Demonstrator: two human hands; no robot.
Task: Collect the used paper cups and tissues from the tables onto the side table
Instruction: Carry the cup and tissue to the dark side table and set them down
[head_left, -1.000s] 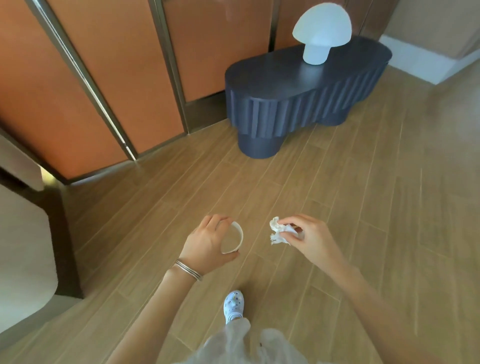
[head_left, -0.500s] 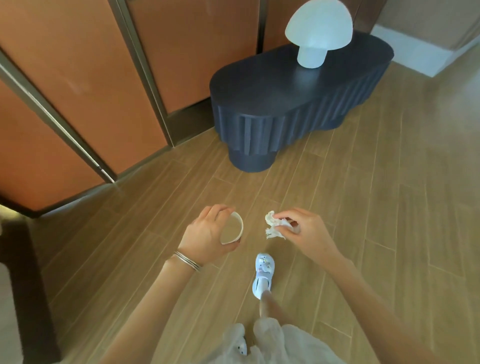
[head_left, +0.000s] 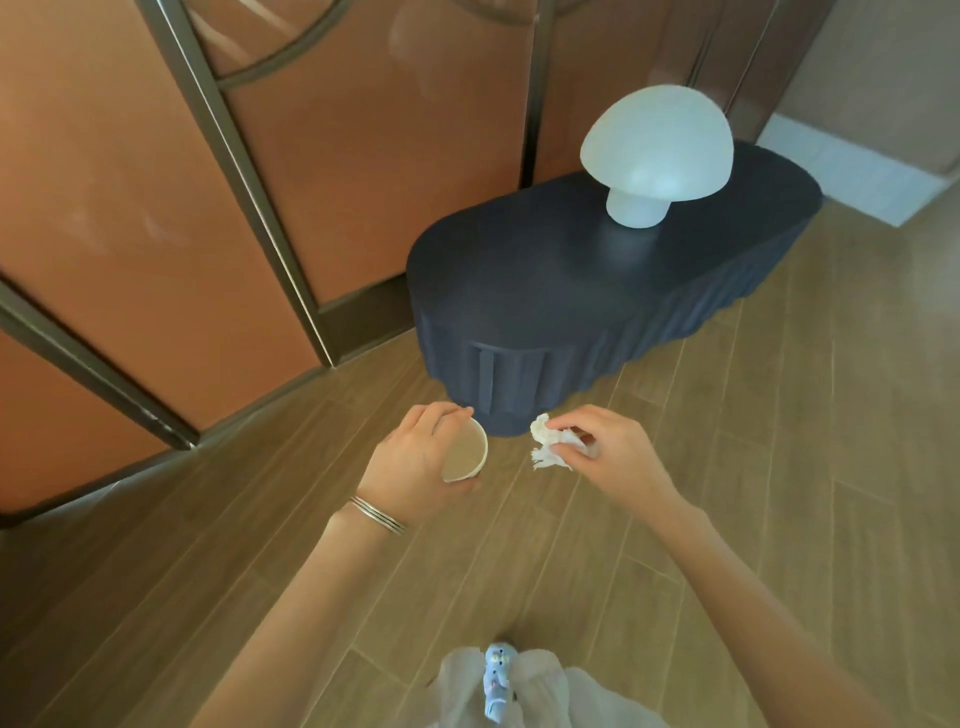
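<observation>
Paper cup (head_left: 464, 453) is lying tipped sideways in the left hand's (head_left: 415, 462) curled fingers while the right hand (head_left: 613, 457) is pinching a crumpled tissue (head_left: 550, 447), both hovering just short of the dark side table (head_left: 545, 280) straight ahead.

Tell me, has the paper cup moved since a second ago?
Yes. The paper cup in the left hand has come forward toward the dark side table, now almost level with its base.

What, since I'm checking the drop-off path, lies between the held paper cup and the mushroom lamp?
In the head view, only the fluted wall and bare dark top of the side table lie between the paper cup and the mushroom lamp.
</observation>
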